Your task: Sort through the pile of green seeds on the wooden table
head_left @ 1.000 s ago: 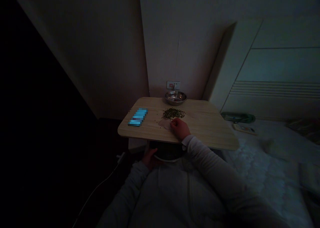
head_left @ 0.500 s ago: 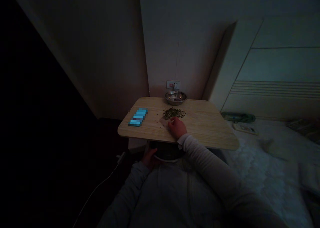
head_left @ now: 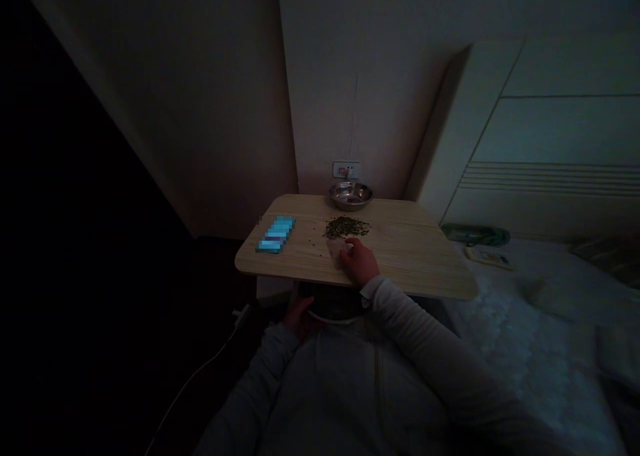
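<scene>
My right hand (head_left: 361, 264) is closed on a pale, thin flat piece (head_left: 335, 249) at the near side of a pile of small green beans or seeds (head_left: 347, 227). Whether the piece is paper or plastic I cannot tell in this dim light. The pile lies spread on a light wooden table (head_left: 415, 243), with a few loose grains left of it. Below the table's front edge, my left hand (head_left: 300, 317) grips the left side of a dark round basin (head_left: 333, 321) with a pale rim. The table hides the basin's far part.
At the table's back, by the wall, stands a shiny metal bowl (head_left: 351, 196). A phone with a lit, blurred screen (head_left: 277, 235) lies at the left. Behind is a wall socket (head_left: 346, 170). A bed (head_left: 515, 323) with a remote-like object (head_left: 489, 257) is at right.
My right hand has shifted slightly to the right and toward me, and the pale piece has moved with it, away from the pile's near edge. My left hand stays on the basin.
</scene>
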Action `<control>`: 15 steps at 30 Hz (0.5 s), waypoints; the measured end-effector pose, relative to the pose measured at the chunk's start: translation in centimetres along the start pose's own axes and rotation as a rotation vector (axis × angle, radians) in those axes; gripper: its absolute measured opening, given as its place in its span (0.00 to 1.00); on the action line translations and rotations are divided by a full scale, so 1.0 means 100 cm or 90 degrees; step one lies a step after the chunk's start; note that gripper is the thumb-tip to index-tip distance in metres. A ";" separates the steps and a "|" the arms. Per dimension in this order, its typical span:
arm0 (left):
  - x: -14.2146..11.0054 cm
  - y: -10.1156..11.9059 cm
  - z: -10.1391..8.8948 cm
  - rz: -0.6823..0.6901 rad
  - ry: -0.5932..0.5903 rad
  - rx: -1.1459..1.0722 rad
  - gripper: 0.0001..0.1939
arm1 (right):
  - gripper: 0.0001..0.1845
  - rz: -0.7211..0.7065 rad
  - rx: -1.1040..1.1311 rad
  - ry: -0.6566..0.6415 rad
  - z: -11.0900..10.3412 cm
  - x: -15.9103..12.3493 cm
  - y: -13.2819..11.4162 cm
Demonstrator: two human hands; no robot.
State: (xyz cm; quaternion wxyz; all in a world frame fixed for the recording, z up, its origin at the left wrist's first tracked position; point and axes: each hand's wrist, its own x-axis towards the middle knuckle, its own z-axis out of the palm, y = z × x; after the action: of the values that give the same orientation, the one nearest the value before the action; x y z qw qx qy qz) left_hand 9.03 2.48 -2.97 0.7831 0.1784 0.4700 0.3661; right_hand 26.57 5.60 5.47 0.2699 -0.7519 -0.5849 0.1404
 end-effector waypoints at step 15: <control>0.000 -0.001 0.000 -0.015 0.030 -0.002 0.14 | 0.18 0.042 0.007 0.045 -0.022 0.005 0.034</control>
State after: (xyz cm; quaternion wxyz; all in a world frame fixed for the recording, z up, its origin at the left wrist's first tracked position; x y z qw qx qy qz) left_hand 9.11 2.45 -3.03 0.7763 0.1629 0.4899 0.3618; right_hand 30.57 4.93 5.35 0.2901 -0.7738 -0.5489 0.1258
